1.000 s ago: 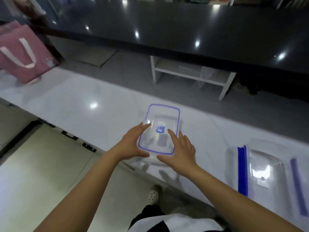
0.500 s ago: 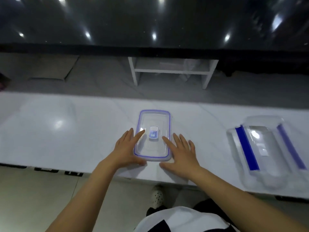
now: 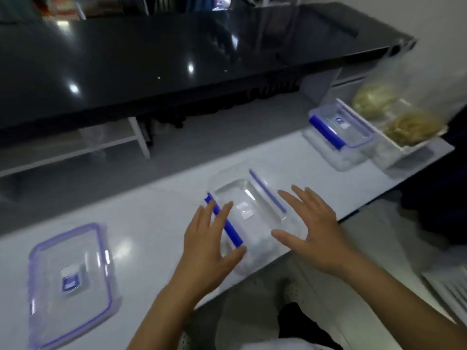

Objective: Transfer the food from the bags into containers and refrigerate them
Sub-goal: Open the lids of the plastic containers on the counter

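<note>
A clear rectangular plastic container with blue side clips (image 3: 249, 215) sits at the near edge of a long white glossy counter (image 3: 156, 218), and everything else is placed from it. The left hand (image 3: 209, 245) is spread wide at its left side, fingers over the dark blue clip, the thumb near the container's near corner; whether the fingers press the plastic cannot be told through the blur. The right hand (image 3: 312, 229) is equally splayed at its right side, holding nothing. Far to the left of the container lies a clear flat lid with a purple rim and a blue label (image 3: 72, 279). Beyond it to the right stands a second clear lidded box with a blue clip (image 3: 340, 130), and just past that, a white tray (image 3: 404, 145) carries clear bags of yellowish food (image 3: 394, 114).
</note>
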